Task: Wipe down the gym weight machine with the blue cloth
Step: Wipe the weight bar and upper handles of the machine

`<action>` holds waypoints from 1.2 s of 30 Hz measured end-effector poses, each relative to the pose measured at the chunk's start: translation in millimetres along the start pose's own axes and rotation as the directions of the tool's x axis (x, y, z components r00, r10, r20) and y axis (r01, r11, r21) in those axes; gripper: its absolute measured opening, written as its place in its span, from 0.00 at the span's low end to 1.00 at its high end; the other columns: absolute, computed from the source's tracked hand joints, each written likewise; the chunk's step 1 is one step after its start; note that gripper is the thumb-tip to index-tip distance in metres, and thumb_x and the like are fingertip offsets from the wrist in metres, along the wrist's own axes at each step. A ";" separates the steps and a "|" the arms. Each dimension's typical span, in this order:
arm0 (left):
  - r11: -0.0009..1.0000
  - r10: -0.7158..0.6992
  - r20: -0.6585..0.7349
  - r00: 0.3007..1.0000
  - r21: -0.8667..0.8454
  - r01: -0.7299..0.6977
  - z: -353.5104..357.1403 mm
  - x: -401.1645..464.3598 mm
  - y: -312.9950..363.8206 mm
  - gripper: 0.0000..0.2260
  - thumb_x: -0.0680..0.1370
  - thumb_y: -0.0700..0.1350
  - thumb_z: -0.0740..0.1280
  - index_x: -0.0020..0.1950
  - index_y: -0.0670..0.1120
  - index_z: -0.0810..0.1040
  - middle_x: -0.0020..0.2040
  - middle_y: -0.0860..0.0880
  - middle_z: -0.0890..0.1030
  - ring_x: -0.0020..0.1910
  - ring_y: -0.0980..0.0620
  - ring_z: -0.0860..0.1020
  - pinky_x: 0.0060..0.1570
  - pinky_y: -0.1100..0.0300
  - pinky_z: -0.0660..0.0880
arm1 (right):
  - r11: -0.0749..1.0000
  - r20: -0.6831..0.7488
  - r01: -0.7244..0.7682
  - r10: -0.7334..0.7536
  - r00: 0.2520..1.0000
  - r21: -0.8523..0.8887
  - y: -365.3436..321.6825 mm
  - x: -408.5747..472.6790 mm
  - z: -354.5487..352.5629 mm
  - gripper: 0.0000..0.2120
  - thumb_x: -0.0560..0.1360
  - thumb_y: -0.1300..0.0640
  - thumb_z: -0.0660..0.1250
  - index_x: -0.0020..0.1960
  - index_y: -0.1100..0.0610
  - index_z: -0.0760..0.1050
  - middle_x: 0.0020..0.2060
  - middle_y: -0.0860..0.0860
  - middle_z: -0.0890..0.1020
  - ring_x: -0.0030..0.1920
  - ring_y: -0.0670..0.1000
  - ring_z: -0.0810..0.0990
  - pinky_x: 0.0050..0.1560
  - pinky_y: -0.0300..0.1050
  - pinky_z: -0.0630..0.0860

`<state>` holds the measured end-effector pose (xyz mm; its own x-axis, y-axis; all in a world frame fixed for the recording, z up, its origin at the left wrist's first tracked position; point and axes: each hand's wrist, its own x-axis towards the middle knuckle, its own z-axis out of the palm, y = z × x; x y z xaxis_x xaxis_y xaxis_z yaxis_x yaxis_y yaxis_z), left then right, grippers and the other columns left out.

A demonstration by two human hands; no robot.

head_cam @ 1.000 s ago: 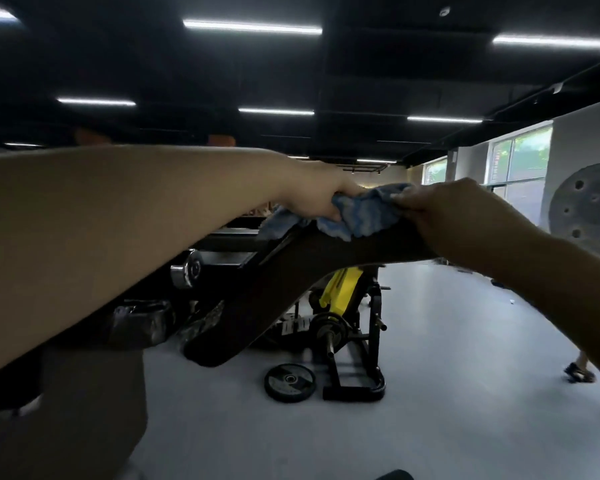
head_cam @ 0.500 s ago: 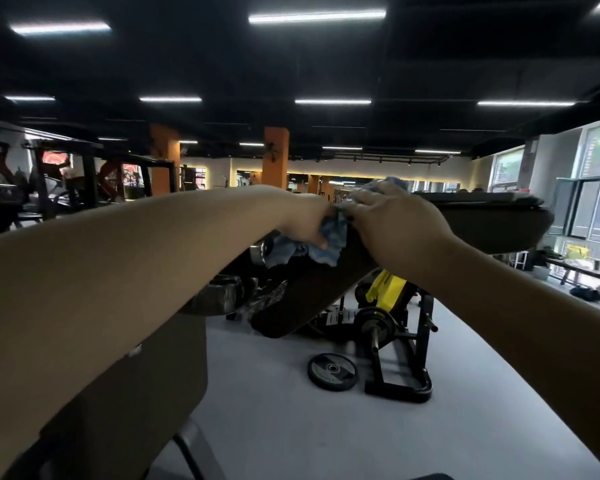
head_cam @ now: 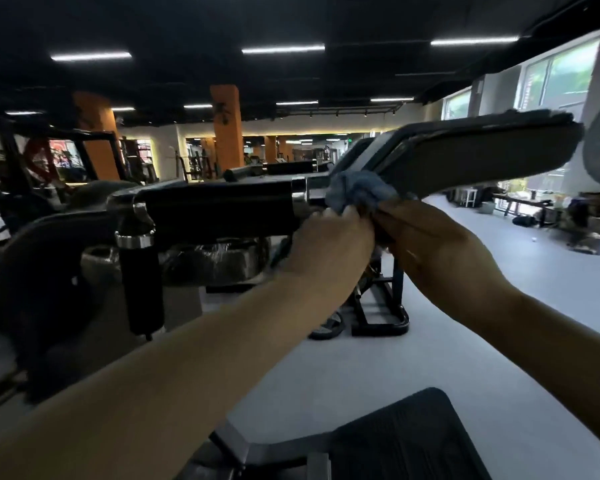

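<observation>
Blue cloth (head_cam: 357, 192), bunched into a wad, sits against the gym weight machine (head_cam: 222, 206) where a chrome collar meets the lower edge of a long dark padded arm (head_cam: 465, 157) that slants up to the right. Both hands reach in from below and meet at the cloth. The left hand (head_cam: 329, 244) curls its fingers into the cloth's lower left side. The right hand (head_cam: 440, 251) pinches the cloth's lower right side, touching the left. A black upright handle (head_cam: 141, 275) hangs off the machine's left end. A ribbed foot plate (head_cam: 406, 441) lies at the bottom edge.
</observation>
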<state>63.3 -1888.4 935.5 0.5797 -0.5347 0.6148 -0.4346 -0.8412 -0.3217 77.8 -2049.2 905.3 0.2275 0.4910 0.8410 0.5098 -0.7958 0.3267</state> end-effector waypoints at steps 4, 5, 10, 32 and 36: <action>0.941 0.055 0.102 0.993 -0.337 -0.018 37.4 -47.2 -0.1 0.19 0.78 0.40 0.54 0.69 0.46 0.69 0.60 0.47 0.75 0.56 0.47 0.76 0.48 0.58 0.72 | 0.990 0.037 -0.134 0.132 0.991 0.050 -32.0 -56.4 0.2 0.13 0.75 0.62 0.66 0.58 0.61 0.79 0.56 0.56 0.81 0.57 0.54 0.77 0.65 0.39 0.66; 0.904 0.053 0.127 0.990 -0.428 0.007 49.4 -58.0 -2.1 0.22 0.79 0.38 0.57 0.73 0.48 0.65 0.66 0.49 0.71 0.63 0.48 0.72 0.56 0.60 0.69 | 0.984 0.087 -0.168 0.163 0.983 0.056 -39.6 -71.6 3.1 0.13 0.75 0.61 0.66 0.58 0.60 0.80 0.56 0.55 0.81 0.56 0.55 0.78 0.64 0.40 0.67; 0.694 0.111 0.225 0.968 -0.715 0.087 112.1 -115.8 9.6 0.22 0.76 0.34 0.64 0.70 0.44 0.70 0.67 0.45 0.74 0.65 0.47 0.72 0.62 0.60 0.67 | 0.944 0.318 -0.316 0.271 0.908 0.097 -88.5 -138.9 26.5 0.12 0.75 0.59 0.64 0.57 0.59 0.80 0.54 0.54 0.82 0.54 0.56 0.81 0.57 0.45 0.74; 0.540 0.194 0.619 0.761 -0.715 0.444 387.1 -305.5 103.8 0.19 0.76 0.36 0.64 0.66 0.46 0.75 0.64 0.45 0.77 0.63 0.48 0.74 0.59 0.65 0.64 | 0.582 0.726 -0.811 0.533 0.435 0.059 -197.5 -416.4 185.4 0.11 0.70 0.64 0.67 0.51 0.59 0.82 0.49 0.55 0.83 0.47 0.57 0.82 0.45 0.50 0.79; 0.505 0.179 0.689 0.702 -0.677 0.535 453.3 -357.6 133.9 0.19 0.76 0.36 0.64 0.65 0.49 0.76 0.63 0.48 0.77 0.61 0.51 0.75 0.56 0.68 0.66 | 0.537 0.789 -0.843 0.517 0.332 0.002 -220.4 -485.1 224.7 0.11 0.71 0.65 0.67 0.51 0.59 0.81 0.49 0.55 0.82 0.49 0.57 0.80 0.47 0.50 0.77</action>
<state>110.3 -1846.4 346.2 0.8040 -0.5820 -0.1220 -0.3757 -0.6563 0.6543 41.5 -2032.3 328.4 0.9937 0.0310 0.1075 0.0841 -0.8407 -0.5349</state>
